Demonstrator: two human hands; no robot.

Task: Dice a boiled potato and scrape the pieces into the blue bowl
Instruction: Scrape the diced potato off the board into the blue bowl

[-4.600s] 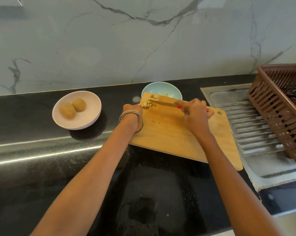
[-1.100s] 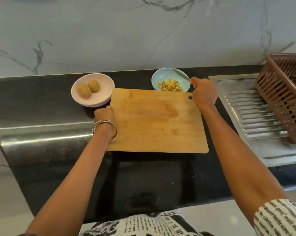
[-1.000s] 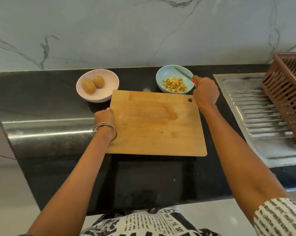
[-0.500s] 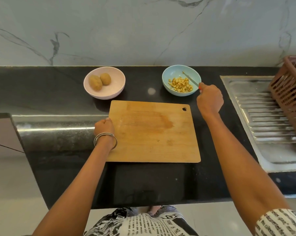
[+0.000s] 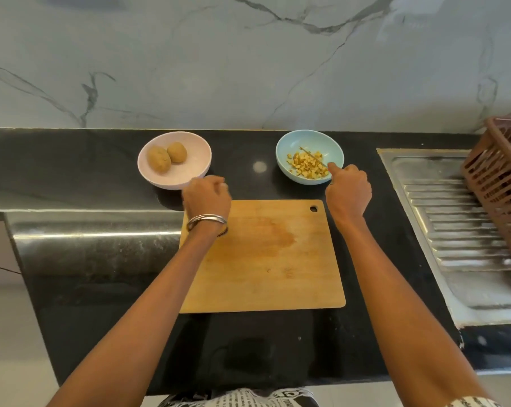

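Head view: right hand (image 5: 348, 190) grasps a knife (image 5: 313, 156) over the blue bowl (image 5: 309, 155) of diced potato (image 5: 307, 165), best withdrawn gently; left hand (image 5: 206, 198), loosely curled and holding nothing, hovers near the pink bowl (image 5: 174, 160).

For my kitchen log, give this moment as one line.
diced potato in blue bowl | right hand holds knife | left hand nearing pink bowl | cutting board bare

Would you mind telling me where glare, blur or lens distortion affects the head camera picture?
Head view: a bright streak of glare runs along the glossy black stone countertop at left, with a small round highlight between the bowls; the left hand shows slight motion blur at its fingers; wide-angle distortion bends the brown plastic slatted basket and ridged steel drainboard at right.
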